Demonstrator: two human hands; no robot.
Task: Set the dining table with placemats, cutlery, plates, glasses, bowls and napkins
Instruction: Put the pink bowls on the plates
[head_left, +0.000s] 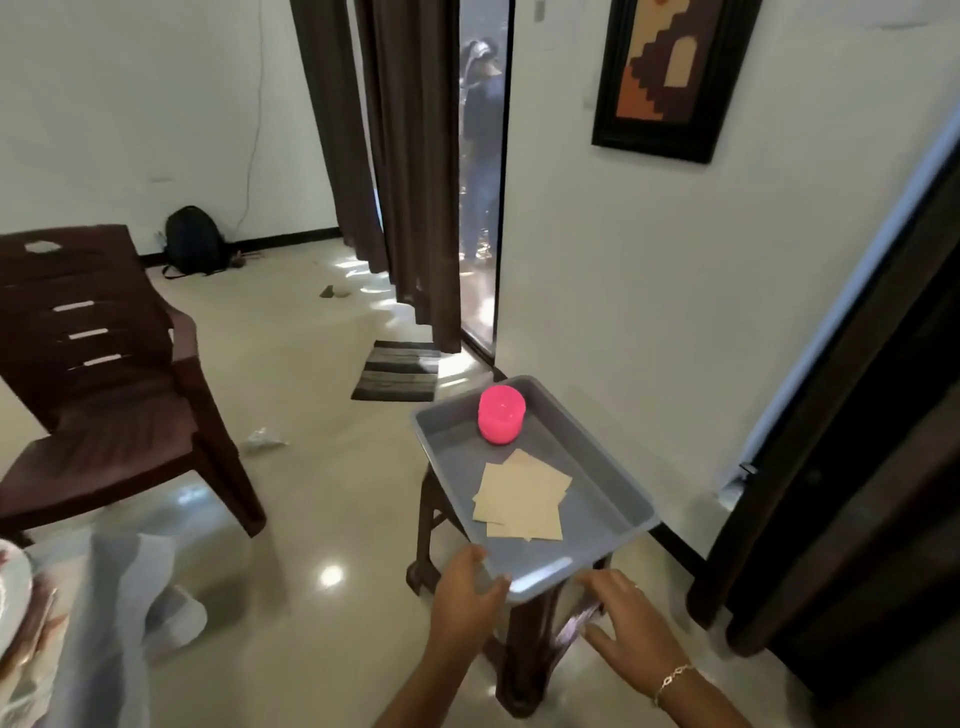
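A grey plastic tray (602, 483) sits on a small dark wooden stool (431, 519) by the white wall. At the tray's far end stands a pink round cup-like container (501, 415); whether it is one piece or a stack is unclear. A few beige napkins (522, 499) lie overlapping in the middle of the tray. My left hand (470, 584) grips the tray's near left corner, thumb on the rim. My right hand (626, 618) is spread with straight fingers just below the near right corner, and I cannot tell if it touches the tray.
Stacked brown plastic chairs (104, 374) stand to the left. A glass tabletop (93, 623) with a patterned plate (13, 597) at its edge fills the lower left. A dark door frame (841, 415) rises on the right. A striped mat (397, 371) and curtains (410, 156) lie ahead.
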